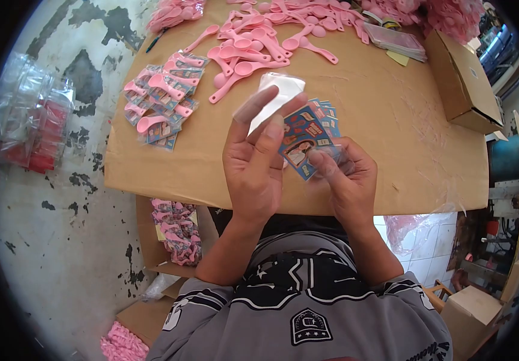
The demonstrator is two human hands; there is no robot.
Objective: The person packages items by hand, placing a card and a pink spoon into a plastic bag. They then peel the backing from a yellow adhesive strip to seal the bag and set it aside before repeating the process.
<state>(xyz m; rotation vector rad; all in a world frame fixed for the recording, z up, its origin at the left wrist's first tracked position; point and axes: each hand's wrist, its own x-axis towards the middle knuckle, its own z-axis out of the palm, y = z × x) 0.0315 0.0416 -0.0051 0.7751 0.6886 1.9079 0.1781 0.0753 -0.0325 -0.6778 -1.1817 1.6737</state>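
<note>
My left hand (256, 159) is raised over the table, thumb and fingers round a blue printed card (298, 135) at its upper left edge. My right hand (353, 180) pinches the same card near its lower right corner, with clear plastic at the fingertips. Behind the hands lie more blue cards (330, 117) and a stack of clear plastic bags (286, 87). Loose pink spoons (253, 45) are heaped beyond them. To the left is a pile of packed spoons with cards (163, 96).
A cardboard box (464, 84) stands at the table's right edge, beside a stack of clear packets (395, 41). Below the table's left side, an open box holds packed spoons (177, 234). Plastic bags (34, 114) lie on the floor at left.
</note>
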